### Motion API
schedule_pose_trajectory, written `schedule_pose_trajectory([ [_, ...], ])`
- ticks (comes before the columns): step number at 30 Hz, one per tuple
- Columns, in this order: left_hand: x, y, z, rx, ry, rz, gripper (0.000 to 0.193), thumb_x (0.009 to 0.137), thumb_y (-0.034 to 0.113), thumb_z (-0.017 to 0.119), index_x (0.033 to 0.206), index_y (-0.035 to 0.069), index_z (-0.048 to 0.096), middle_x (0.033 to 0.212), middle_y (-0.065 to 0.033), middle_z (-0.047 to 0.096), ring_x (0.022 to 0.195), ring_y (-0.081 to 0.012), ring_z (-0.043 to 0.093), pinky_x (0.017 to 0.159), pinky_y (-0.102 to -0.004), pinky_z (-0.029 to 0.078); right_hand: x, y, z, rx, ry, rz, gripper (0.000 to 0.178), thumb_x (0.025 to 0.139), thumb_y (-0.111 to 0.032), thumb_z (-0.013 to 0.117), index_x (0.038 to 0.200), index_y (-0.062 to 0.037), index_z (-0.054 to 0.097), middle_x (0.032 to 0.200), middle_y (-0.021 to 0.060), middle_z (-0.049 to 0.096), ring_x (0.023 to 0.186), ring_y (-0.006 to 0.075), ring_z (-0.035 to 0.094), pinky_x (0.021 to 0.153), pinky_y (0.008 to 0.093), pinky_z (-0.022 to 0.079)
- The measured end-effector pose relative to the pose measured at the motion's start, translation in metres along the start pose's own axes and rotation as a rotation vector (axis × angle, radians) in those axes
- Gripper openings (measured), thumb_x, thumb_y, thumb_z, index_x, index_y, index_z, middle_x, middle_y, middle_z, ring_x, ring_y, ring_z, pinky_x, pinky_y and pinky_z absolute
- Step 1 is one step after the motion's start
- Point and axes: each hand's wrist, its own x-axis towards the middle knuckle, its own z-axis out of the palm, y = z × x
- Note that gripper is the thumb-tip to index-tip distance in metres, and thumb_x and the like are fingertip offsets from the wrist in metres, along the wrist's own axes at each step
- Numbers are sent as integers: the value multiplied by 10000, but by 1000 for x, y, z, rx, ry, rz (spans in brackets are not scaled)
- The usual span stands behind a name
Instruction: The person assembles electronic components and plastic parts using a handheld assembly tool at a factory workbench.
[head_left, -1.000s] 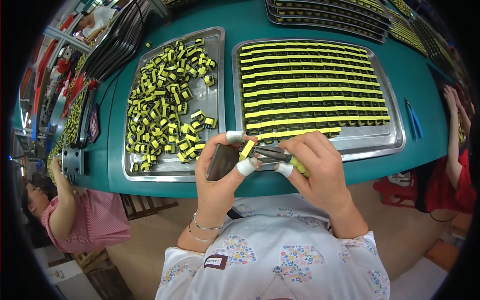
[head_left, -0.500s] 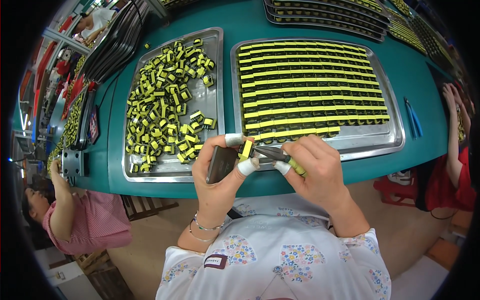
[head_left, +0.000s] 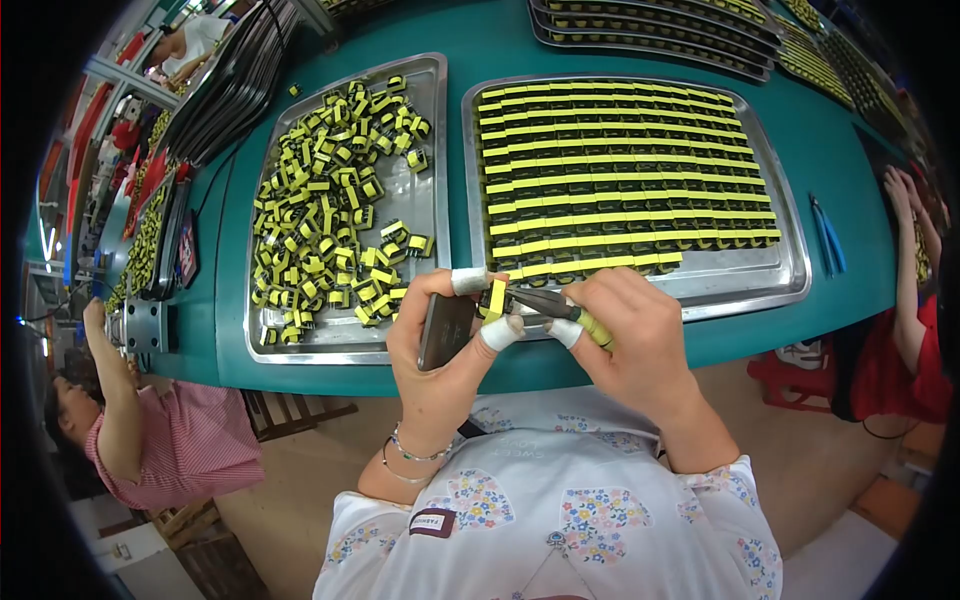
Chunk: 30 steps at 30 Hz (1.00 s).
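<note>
My left hand pinches a small yellow-and-black transformer between taped thumb and forefinger. A dark, flat rectangular block is also held in that hand, against the palm. In my right hand, closed round its yellow-green handles, is a pair of needle-nose pliers. The pliers' tips reach the right side of the transformer; whether they grip part of it is too small to tell. White tape covers several of my fingertips.
Loose transformers lie heaped in a left metal tray. A right metal tray bears rows of them. Blue-handled pliers lie to its right, stacked trays beyond. One co-worker sits at left, another at right.
My hands stay almost in place, with the transformer and pliers shifted only slightly. At the left, the co-worker's arm has risen and moved left.
</note>
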Motion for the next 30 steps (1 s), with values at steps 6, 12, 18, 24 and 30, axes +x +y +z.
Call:
schedule_pose_trajectory([
  [6,1,-1,1,-25,21,12,354,788,3,730,1071,8,516,1062,-108,627,939,-130,600,807,-248,495,2,0,-4,53,3,30,249,677,-120,724,885,-24,624,800,90,604,734,280,571,645,367,460],
  [12,1,-2,0,20,8,49,349,788,-14,723,1064,11,511,1062,-105,612,970,-144,602,795,-244,499,2,1,-4,17,-10,-24,281,639,-98,719,895,-37,620,813,66,593,748,255,569,650,359,462],
  [18,0,-4,2,-36,6,105,373,780,-42,718,1066,14,484,1068,-108,590,1018,-174,597,803,-262,507,0,3,0,-13,15,-74,309,595,-74,724,886,-40,626,783,60,588,691,235,568,581,336,466],
  [24,1,-4,1,-13,-5,88,375,788,-35,710,1079,20,481,1077,-104,569,995,-176,600,823,-275,518,4,0,-5,3,5,-29,290,610,-58,719,883,-34,623,776,73,590,692,258,570,595,353,466],
  [30,4,7,8,-259,-5,-114,411,812,19,701,1148,24,464,1141,-110,534,920,-184,629,796,-306,552,6,-5,-6,450,34,194,296,720,-84,704,988,1,613,846,103,589,780,253,585,702,331,462],
])
